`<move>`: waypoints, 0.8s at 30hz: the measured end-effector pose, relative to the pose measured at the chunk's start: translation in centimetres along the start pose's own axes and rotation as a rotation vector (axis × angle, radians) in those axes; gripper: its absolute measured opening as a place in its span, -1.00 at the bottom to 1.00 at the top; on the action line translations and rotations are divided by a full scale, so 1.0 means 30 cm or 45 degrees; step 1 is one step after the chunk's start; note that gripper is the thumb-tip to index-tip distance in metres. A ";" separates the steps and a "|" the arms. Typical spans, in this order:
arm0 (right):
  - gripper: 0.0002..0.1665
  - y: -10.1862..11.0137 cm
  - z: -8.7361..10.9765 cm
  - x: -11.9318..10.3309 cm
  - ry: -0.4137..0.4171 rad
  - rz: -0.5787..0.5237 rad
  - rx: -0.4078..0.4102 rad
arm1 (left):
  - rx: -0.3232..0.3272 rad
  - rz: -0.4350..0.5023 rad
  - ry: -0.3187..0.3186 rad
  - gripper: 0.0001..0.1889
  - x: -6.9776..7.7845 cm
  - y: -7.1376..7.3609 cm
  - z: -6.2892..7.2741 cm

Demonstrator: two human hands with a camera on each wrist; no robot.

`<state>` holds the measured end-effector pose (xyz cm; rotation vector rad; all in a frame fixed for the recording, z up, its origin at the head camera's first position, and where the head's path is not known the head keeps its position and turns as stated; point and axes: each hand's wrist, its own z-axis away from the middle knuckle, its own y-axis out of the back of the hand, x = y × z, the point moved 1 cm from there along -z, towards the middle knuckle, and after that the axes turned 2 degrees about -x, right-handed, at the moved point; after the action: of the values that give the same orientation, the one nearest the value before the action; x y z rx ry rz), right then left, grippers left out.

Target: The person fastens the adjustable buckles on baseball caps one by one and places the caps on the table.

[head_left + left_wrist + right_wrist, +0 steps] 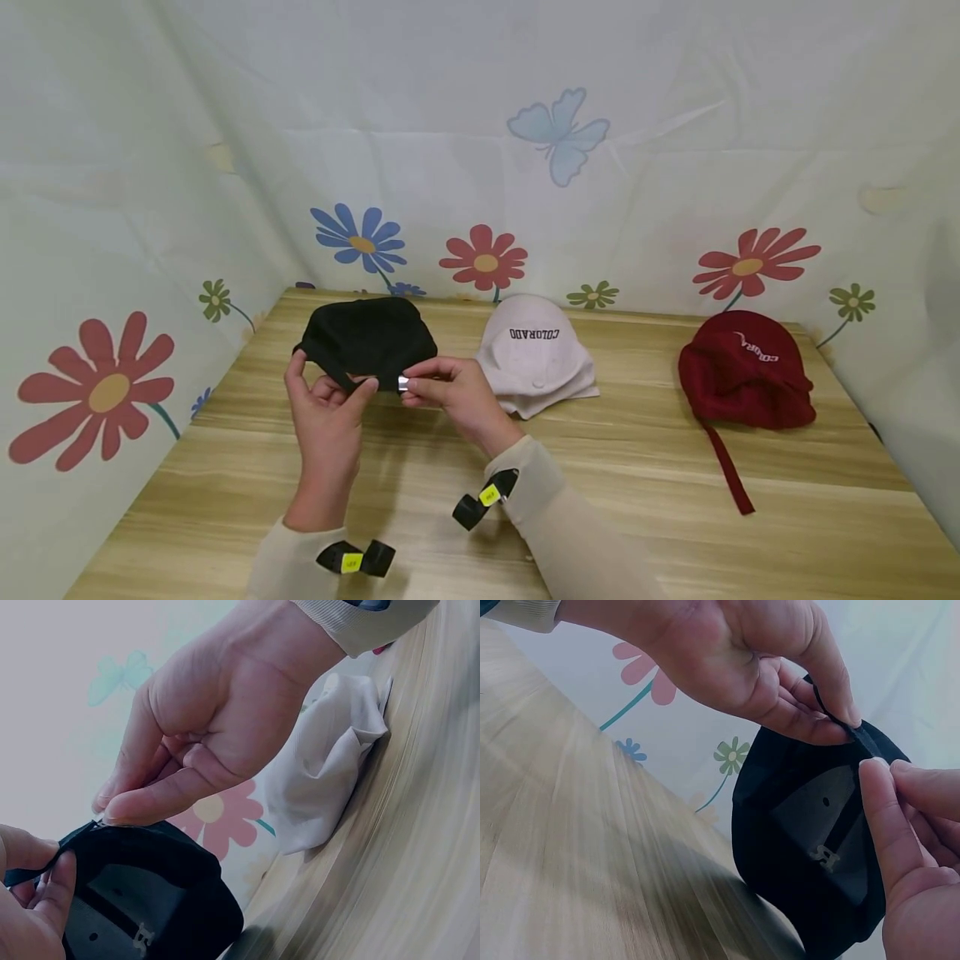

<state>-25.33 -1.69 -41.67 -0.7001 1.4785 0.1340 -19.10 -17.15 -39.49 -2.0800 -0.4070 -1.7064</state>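
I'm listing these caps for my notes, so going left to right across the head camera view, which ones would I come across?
Black baseball cap → off-white baseball cap lettered COLORADO → dark red baseball cap with white lettering.

Three caps [367, 333] (two hands [327, 425])

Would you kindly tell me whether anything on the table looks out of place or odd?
The red cap at the right looks askew: its strap trails loose across the table, and the cap itself is crumpled. I see nothing spilled.
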 end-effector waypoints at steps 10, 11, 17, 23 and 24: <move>-0.70 0.000 0.001 0.002 0.003 -0.010 -0.004 | 0.038 0.019 0.004 -0.01 0.000 -0.007 0.005; -0.70 0.000 0.001 0.002 0.003 -0.010 -0.006 | 0.040 0.018 0.006 -0.02 0.001 -0.007 0.006; -0.71 0.001 0.001 0.002 0.007 0.010 -0.007 | 0.047 0.019 0.026 -0.01 -0.001 -0.014 0.009; -0.71 -0.001 0.003 0.001 0.027 0.031 0.008 | 0.039 0.053 0.012 -0.02 -0.011 -0.021 0.013; -0.72 -0.001 0.003 0.001 0.032 0.036 0.009 | 0.038 0.052 0.012 -0.02 -0.013 -0.022 0.013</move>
<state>-25.23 -1.68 -41.67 -0.6772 1.5128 0.1422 -19.16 -16.36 -39.86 -2.0447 -0.3824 -1.6758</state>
